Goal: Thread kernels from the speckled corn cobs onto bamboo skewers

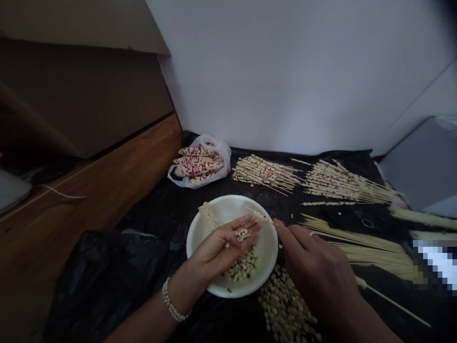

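Observation:
My left hand point(223, 245) is palm up over the white bowl point(192, 247), its fingers extended and slightly cupped around loose corn kernels point(242, 233). My right hand point(312, 252) is closed on a thin skewer; a few pale kernels point(262, 216) are threaded near its pointed end, close to the left fingertips. Behind that hand a thin stick point(396, 302) shows, in line with the skewer. Inside the bowl, a mostly stripped corn cob point(209, 215) leans on the rim, and loose kernels point(244, 269) lie at the bottom.
Speckled corn cobs point(198, 168) fill a plastic bag. Two piles of kernel-threaded skewers point(264, 172) point(335, 183) lie beyond the bowl. Bare skewers point(374, 250) are at right. More kernels point(285, 305) are spread on black plastic point(150, 209). A cardboard box point(89, 95) stands left.

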`<state>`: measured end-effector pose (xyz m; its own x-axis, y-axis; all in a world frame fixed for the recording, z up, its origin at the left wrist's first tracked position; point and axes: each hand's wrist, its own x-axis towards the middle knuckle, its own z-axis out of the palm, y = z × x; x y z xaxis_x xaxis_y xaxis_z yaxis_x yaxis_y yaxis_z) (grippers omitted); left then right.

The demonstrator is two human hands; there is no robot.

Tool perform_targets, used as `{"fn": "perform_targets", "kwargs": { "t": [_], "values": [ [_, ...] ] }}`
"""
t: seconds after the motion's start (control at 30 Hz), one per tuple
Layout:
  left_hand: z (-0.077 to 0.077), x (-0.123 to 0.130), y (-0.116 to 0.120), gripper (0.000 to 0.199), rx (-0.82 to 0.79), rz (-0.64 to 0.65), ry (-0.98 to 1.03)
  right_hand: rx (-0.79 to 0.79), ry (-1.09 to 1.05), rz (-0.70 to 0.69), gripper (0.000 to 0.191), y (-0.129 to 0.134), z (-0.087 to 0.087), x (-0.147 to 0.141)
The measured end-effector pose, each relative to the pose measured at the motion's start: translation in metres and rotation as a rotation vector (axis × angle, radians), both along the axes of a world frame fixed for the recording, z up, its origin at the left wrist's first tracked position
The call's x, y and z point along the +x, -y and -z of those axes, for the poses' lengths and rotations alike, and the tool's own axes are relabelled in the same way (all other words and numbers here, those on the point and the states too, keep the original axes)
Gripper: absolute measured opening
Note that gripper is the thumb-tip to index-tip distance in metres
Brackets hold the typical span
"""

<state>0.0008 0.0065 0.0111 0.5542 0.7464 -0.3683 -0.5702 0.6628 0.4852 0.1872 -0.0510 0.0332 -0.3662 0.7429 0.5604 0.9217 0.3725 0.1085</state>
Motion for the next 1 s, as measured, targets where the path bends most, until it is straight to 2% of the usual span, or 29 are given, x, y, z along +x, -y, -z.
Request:
{"fn": "perform_targets", "kwargs": {
  "t": [0.07, 0.4, 0.57, 0.7, 0.83, 1.0],
  "values": [
    [0.0006, -0.0001, -0.0001, 0.054, 0.014, -0.021, -0.043, 0.010, -0.003, -0.004, 0.034, -0.0003, 0.0007, -0.0001],
    [-0.0051, 0.0058, 0.0008, 0.016, -0.035, -0.133, -0.115, -0.017, -0.006, -0.008, 0.038, 0.0014, 0.0012, -0.0003],
    [-0.0004, 0.0013, -0.0011, 0.021, -0.081, -0.088, -0.050, -0.010, -0.015, -0.010, 0.037, 0.0008, 0.0022, 0.0006],
    [0.0009, -0.0008, -0.0024, 0.030, -0.024, -0.063, -0.027, -0.022, -0.006, -0.003, 0.036, 0.0005, 0.0023, 0.0014],
    [-0.0012, 0.0006, -0.0019, 0.025, 0.061, -0.107, -0.110, -0.048, 0.011, -0.010, 0.038, 0.0010, 0.0008, 0.0018],
    [-0.0055, 0.0031, -0.0009, 0.023, 0.086, -0.150, -0.193, -0.051, 0.024, -0.022, 0.038, 0.0014, -0.0010, 0.0016]
  ]
}}
